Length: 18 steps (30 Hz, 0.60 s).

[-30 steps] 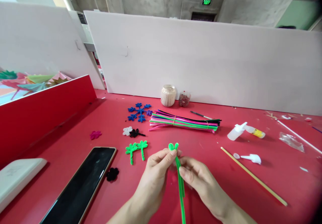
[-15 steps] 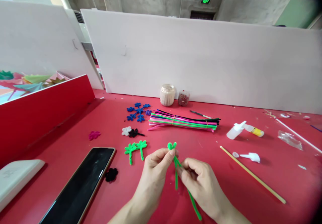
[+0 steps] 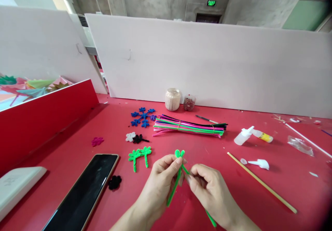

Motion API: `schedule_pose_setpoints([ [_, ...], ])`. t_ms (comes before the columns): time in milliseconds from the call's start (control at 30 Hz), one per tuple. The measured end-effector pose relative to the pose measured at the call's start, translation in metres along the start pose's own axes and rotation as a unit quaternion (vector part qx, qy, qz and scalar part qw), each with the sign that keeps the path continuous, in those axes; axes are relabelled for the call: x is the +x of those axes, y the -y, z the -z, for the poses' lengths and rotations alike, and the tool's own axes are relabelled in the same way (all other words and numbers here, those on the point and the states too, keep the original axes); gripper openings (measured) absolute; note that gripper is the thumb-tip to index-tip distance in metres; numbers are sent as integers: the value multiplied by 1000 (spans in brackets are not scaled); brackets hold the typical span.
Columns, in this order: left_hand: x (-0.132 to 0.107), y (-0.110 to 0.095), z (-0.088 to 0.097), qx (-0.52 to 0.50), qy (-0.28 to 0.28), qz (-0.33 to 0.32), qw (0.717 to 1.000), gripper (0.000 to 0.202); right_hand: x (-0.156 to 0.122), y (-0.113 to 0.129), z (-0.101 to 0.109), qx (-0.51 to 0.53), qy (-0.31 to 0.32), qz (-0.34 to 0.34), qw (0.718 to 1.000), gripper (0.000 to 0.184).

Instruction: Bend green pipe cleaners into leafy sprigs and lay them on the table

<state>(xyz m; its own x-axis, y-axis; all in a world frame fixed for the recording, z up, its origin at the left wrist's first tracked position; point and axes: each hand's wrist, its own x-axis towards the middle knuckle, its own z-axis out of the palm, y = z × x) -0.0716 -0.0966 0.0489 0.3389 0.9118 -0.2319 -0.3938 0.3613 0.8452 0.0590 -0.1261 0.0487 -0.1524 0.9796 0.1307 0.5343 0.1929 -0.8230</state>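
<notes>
A bright green pipe cleaner (image 3: 174, 186) is bent into small loops at its top, with two long tails hanging down. My left hand (image 3: 164, 175) pinches it just under the loops. One tail runs into my right hand (image 3: 209, 189), closed around it between thumb and fingers, and its end shows below that hand. The other tail slants down to the left beside my left hand. Left of my hands lie two joined green pipe-cleaner flowers (image 3: 140, 154) with twisted stems. Behind my hands is a rubber-banded bundle of coloured pipe cleaners (image 3: 192, 126).
At left lie a phone (image 3: 84, 189), a black flower (image 3: 114, 182) and a pink flower (image 3: 97, 141). A blue snowflake shape (image 3: 143, 116) sits farther back, near a glass jar (image 3: 173, 99). On the right are a glue bottle (image 3: 243, 136) and a wooden stick (image 3: 261, 182).
The free green tail has swung from hanging straight down to slanting left. My right hand stays on the other tail, whose lower end has shifted slightly right.
</notes>
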Motion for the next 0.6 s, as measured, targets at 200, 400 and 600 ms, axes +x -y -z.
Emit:
schedule_pose_setpoints([
  [200,-1,0,-1,-28,5,14,1000,16,1,0,2,21,-3,-19,1000,20],
  [400,-3,2,-3,-44,16,8,999,14,2,4,0,117,12,-26,993,10],
  [600,-2,7,-2,-51,38,6,998,16,3,0,-7,100,-24,-49,994,9],
])
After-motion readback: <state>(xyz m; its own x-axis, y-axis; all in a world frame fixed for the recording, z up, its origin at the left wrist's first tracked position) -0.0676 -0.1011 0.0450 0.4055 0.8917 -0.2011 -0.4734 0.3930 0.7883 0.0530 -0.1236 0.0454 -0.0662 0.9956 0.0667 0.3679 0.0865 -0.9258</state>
